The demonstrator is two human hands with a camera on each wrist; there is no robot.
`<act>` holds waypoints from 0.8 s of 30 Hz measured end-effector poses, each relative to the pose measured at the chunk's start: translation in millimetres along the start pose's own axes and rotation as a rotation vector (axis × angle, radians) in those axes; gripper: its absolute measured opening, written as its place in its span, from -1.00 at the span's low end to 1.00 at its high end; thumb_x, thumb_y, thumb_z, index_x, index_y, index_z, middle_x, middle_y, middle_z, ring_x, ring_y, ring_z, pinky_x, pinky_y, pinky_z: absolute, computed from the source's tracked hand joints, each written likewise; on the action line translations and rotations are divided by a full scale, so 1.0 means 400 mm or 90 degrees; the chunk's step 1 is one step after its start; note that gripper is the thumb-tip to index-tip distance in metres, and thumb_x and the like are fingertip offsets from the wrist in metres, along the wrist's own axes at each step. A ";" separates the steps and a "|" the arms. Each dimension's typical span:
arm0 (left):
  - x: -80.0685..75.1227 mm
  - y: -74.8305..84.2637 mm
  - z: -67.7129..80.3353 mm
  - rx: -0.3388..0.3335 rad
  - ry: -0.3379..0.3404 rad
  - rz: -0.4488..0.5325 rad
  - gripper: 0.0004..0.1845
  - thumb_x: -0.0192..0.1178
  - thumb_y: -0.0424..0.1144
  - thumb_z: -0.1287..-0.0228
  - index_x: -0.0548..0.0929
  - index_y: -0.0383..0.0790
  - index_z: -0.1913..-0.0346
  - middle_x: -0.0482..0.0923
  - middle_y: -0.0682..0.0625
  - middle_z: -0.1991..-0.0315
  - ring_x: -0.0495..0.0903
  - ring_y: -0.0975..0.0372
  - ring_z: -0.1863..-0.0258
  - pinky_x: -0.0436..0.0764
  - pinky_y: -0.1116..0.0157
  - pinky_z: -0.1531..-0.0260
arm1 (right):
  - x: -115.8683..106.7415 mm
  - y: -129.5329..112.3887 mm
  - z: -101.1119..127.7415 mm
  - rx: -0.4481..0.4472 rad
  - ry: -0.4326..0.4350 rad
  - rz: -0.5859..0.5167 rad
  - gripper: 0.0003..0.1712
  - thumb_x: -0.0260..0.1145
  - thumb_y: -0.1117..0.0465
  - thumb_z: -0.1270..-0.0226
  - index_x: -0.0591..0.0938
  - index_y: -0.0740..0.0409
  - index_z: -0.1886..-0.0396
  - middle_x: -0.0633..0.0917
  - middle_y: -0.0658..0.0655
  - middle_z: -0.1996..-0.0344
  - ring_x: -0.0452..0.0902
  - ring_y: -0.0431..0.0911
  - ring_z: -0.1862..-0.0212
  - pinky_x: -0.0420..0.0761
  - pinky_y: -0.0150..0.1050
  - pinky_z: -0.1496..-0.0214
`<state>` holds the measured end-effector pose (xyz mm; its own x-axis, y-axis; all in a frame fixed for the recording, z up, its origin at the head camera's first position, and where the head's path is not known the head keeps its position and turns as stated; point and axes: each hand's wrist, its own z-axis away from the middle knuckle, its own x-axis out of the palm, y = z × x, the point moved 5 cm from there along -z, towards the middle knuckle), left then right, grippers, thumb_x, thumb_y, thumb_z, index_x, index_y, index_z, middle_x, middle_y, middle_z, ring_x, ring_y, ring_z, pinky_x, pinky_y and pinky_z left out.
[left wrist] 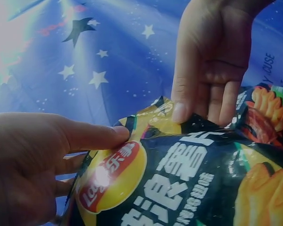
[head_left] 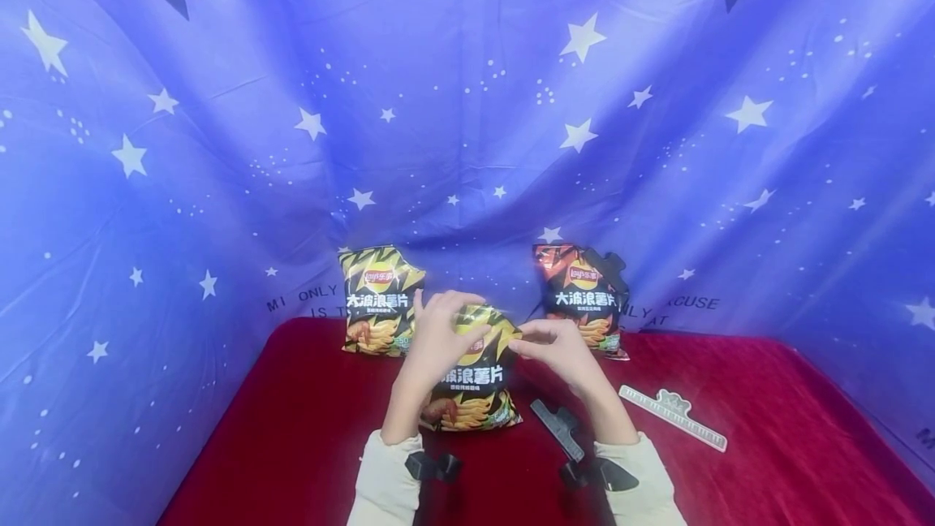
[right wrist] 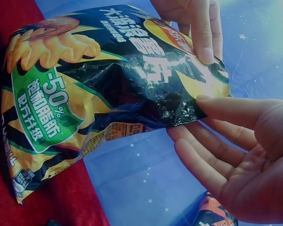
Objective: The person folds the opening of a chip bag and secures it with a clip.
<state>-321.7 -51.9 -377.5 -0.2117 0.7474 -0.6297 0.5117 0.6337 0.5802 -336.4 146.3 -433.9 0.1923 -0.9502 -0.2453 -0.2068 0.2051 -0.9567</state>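
A black and yellow bag of potato chips (head_left: 471, 404) stands upright near the front middle of the table. My left hand (head_left: 441, 339) pinches its top edge, thumb on the front near the round logo and fingers behind. At the top right corner my right hand (head_left: 558, 351) pinches the film between thumb and fingers. In the right wrist view the right thumb (right wrist: 226, 108) lies on the front, with the other fingers underneath. The left wrist view shows the bag's top (left wrist: 155, 117) creased between both hands. A dark grey bag clip (head_left: 558, 430) lies right of the bag.
Behind, to the left, stands another yellow and black chip bag (head_left: 376, 299). A red and black chip bag (head_left: 580, 299) stands back right, a black clip (head_left: 612, 268) on its top corner. A clear clip (head_left: 672, 415) lies on the red tablecloth (head_left: 767, 396). Starry blue cloth (head_left: 453, 104) hangs behind.
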 end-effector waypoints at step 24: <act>-0.020 -0.027 0.001 0.031 -0.006 0.102 -0.78 0.40 -0.32 -0.26 0.79 -0.15 0.03 0.80 -0.02 0.12 0.73 0.15 0.06 0.63 0.09 -0.14 | -0.003 -0.008 0.003 -0.019 -0.002 0.046 -0.73 0.50 0.32 -0.22 0.75 0.43 0.14 0.77 0.32 0.37 0.64 -0.27 0.39 0.68 -0.38 0.27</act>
<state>-325.3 -65.0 -379.1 -0.1162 0.8363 -0.5358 0.5787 0.4955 0.6478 -334.6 147.1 -430.7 0.1793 -0.9324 -0.3137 -0.2489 0.2655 -0.9314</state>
